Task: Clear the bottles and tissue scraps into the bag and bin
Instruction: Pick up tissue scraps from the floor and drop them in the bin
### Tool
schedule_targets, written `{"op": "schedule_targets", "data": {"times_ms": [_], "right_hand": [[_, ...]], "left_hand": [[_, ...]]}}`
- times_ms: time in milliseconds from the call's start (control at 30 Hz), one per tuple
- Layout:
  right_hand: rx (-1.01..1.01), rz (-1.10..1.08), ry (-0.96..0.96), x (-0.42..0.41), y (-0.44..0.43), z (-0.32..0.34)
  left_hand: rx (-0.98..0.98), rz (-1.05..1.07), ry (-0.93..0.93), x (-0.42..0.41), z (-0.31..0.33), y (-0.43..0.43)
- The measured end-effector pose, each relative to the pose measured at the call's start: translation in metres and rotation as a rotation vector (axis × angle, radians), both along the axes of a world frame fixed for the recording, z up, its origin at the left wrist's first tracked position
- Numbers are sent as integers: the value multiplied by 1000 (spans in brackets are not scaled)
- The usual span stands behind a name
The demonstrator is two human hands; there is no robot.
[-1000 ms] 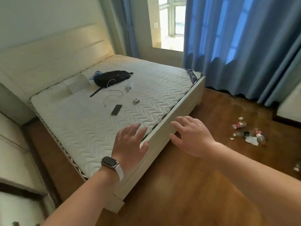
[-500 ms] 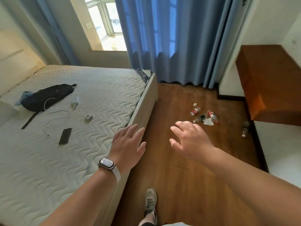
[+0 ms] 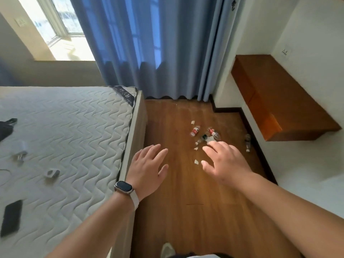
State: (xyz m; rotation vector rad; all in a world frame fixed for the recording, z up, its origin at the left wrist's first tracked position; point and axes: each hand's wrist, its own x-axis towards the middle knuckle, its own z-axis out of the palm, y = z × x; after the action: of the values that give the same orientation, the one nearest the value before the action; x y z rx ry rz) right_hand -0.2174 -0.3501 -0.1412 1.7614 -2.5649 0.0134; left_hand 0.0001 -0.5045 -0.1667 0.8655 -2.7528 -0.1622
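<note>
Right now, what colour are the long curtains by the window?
The long fabric curtains are blue; head view shows it.

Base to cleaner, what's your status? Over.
Left hand, right hand open, empty. Bottles and tissue scraps on floor ahead, untouched. No bag or bin in view.

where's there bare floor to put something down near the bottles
The wide floor strip nearest you, between the bed side and the white wall base, is bare. So is the band between the curtain hem and the bottles. It is crowded mid-floor: three bottles with tissue scraps around them, plus one lone bottle beside the right wall.
</note>
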Motion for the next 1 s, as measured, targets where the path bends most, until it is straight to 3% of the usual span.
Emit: {"op": "schedule_targets", "data": {"times_ms": [533,1000], "right_hand": [[97,-228,-96,-93,-16,-24],[122,-171,-180,-288,-54,-51]], "left_hand": [[50,-194,-39,-118,-14,-68],[54,-141,-144,-292,-35,-87]]}}
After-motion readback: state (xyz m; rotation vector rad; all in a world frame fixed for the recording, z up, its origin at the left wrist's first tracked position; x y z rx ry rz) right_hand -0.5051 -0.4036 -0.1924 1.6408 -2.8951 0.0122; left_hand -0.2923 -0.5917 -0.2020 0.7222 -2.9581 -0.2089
